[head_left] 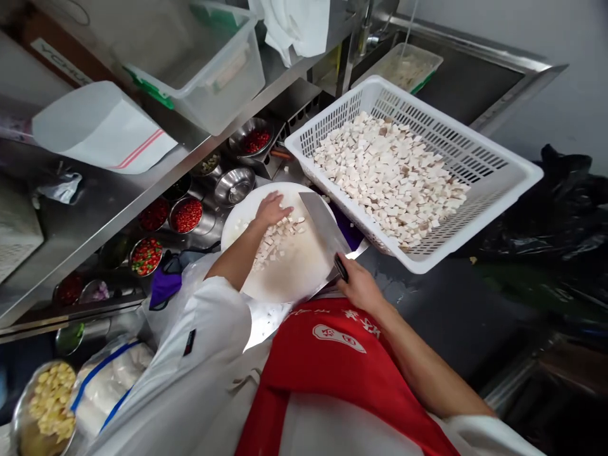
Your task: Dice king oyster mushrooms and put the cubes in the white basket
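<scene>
Gathering white cubes (275, 239) on the round cutting board (289, 272), the left hand (273, 209) lies flat, fingers spread. The right hand (361, 286) is clamped on the cleaver (323, 225); best keep its blade low against the board and sweep steadily toward the white basket (494, 209).

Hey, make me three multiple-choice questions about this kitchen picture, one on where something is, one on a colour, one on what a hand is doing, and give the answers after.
1. Where does the white basket of pale cubes sit?
A. right of the round cutting board
B. on the upper shelf
C. on the floor

2. What colour is the apron?
A. blue
B. red
C. green

3. What is the right hand doing?
A. resting empty on the counter
B. gripping the cleaver by its handle
C. lifting the basket

Answers: 1 A, the basket stands just right of the board. 2 B, the cloth at the waist is red. 3 B, the fingers wrap the dark handle, while the left hand rests on the cut cubes.
</scene>
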`<act>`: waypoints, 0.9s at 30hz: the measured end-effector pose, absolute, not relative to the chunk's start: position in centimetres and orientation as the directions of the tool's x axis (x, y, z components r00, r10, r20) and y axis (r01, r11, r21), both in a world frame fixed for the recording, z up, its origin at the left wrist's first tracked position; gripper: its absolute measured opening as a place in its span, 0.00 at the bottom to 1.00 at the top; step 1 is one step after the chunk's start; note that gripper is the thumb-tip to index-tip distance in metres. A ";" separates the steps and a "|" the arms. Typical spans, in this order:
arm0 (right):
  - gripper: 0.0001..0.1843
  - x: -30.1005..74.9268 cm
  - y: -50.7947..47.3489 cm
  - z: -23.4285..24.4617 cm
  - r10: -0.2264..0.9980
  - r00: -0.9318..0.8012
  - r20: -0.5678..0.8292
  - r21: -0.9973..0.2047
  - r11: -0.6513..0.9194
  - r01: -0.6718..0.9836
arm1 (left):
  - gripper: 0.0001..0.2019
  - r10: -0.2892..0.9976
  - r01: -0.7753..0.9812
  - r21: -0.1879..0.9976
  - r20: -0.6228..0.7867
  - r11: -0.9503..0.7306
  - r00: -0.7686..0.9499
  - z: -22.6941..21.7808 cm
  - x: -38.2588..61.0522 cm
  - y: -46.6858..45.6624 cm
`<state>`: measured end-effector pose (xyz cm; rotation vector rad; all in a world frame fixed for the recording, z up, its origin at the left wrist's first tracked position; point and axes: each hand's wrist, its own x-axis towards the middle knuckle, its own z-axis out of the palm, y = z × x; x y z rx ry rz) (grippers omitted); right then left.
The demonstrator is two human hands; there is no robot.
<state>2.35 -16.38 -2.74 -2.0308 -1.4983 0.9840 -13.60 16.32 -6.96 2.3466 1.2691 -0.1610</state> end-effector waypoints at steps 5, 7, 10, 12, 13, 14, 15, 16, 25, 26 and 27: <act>0.39 1.1 -10.7 -2.6 0.931 0.105 -0.350 -0.709 -0.336 0.620 | 0.20 0.507 0.488 0.556 -0.135 -0.673 0.852 -4.4 -16.0 13.0; 0.39 1.1 -10.6 -2.4 0.948 0.009 -0.319 -0.785 -0.269 0.558 | 0.16 0.532 0.419 0.652 -0.027 -0.632 0.846 -3.3 -17.8 12.6; 0.38 2.1 -11.9 -2.3 0.949 -0.072 -0.308 -0.892 -0.261 0.370 | 0.15 0.686 0.471 0.686 0.058 -0.555 0.725 -2.9 -20.4 13.3; 0.38 3.2 -12.9 -2.4 0.921 -0.055 -0.386 -0.915 -0.375 0.145 | 0.14 0.804 0.584 0.642 0.087 -0.497 0.589 -3.7 -21.5 14.5; 0.38 3.9 -13.3 -2.5 0.901 -0.043 -0.432 -0.902 -0.432 0.007 | 0.13 0.851 0.642 0.617 0.091 -0.456 0.517 -4.4 -21.9 15.2; 0.38 4.5 -13.7 -2.8 0.879 -0.034 -0.475 -0.872 -0.476 -0.115 | 0.13 0.885 0.691 0.596 0.076 -0.410 0.459 -5.1 -22.0 15.8; 0.36 5.0 -13.9 -3.0 0.858 -0.021 -0.513 -0.840 -0.507 -0.193 | 0.15 0.907 0.730 0.578 0.044 -0.365 0.419 -5.9 -22.0 16.4; 0.33 5.5 -14.1 -3.4 0.835 -0.001 -0.550 -0.814 -0.536 -0.225 | 0.18 0.914 0.756 0.564 -0.003 -0.333 0.405 -6.6 -21.8 16.8; 0.16 0.3 -12.7 -5.3 0.772 0.235 -0.590 -0.784 -0.618 0.061 | 0.17 0.740 0.502 0.712 0.036 -0.491 0.672 -9.2 -17.4 15.5; 0.16 -1.0 -12.4 -5.4 0.774 0.234 -0.588 -0.786 -0.615 0.060 | 0.16 0.753 0.480 0.735 0.062 -0.478 0.655 -9.2 -17.2 15.1; 0.16 -2.2 -12.1 -5.5 0.777 0.228 -0.587 -0.788 -0.613 0.062 | 0.15 0.768 0.457 0.763 0.082 -0.458 0.635 -9.2 -17.1 14.8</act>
